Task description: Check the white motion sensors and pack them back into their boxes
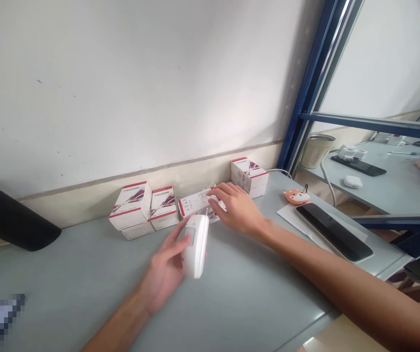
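Note:
My left hand (pixel 167 264) is wrapped round a white rounded plastic device (pixel 195 247), held upright above the grey table. Just behind and to the right, my right hand (pixel 237 208) reaches over a white and red box (pixel 194 201) that lies by the wall, its fingers spread and touching or just over the box; whether they grip it is hard to tell. More printed boxes stand left of it: one stacked box (pixel 131 204) and a smaller one (pixel 163 205). Another box (pixel 250 176) stands to the right, beyond my right hand.
A black phone (pixel 332 231) lies on white paper (pixel 292 217) at the right, near an orange animal-faced case (pixel 297 196). A black object (pixel 15 215) is at the left. Behind a blue frame (pixel 298 117), a cup (pixel 317 150) stands on another surface.

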Tool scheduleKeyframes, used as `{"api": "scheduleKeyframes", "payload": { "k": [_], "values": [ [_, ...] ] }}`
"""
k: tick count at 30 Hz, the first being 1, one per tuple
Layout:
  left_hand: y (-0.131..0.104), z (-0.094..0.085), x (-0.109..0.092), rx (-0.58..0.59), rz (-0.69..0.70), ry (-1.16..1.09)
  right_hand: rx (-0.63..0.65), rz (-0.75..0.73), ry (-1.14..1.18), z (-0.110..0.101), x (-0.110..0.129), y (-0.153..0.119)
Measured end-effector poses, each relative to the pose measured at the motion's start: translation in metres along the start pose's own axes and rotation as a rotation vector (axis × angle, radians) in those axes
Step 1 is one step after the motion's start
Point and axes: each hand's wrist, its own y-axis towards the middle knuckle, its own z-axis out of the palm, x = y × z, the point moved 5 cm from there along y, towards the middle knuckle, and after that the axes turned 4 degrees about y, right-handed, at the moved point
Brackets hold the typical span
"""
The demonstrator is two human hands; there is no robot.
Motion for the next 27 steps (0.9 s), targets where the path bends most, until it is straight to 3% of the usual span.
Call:
{"api": "scheduleKeyframes", "payload": {
  "k": [4,7,12,15,18,20,24,27],
  "values": [
    [0.001,-0.008,0.004,-0.04,0.023,0.016,-0.034,0.048,0.09,0.001,-0.008,0.002],
    [0.001,-0.005,0.001,-0.009,0.065,-0.006,-0.029,0.157,0.327,-0.001,-0.009,0.003],
    [-0.006,0.008,-0.012,0.02,0.143,0.013,0.23,0.354,0.844,0.004,0.012,-0.003],
    [-0.009,0.014,-0.013,0.074,0.134,0.097,0.279,0.441,0.994,0.011,0.022,-0.01],
    [-0.01,0.015,-0.012,0.105,0.144,0.184,0.155,0.515,1.016,0.015,0.017,-0.01],
    [-0.011,0.017,-0.009,0.124,0.153,0.229,-0.005,0.564,1.023,0.008,0.003,-0.005],
    [-0.017,0.031,0.007,0.28,-0.001,0.204,-0.475,0.602,1.04,-0.034,-0.042,0.006],
    [-0.023,0.043,0.016,0.348,-0.096,0.111,-0.627,0.597,1.07,-0.062,-0.069,0.011]
  ]
}}
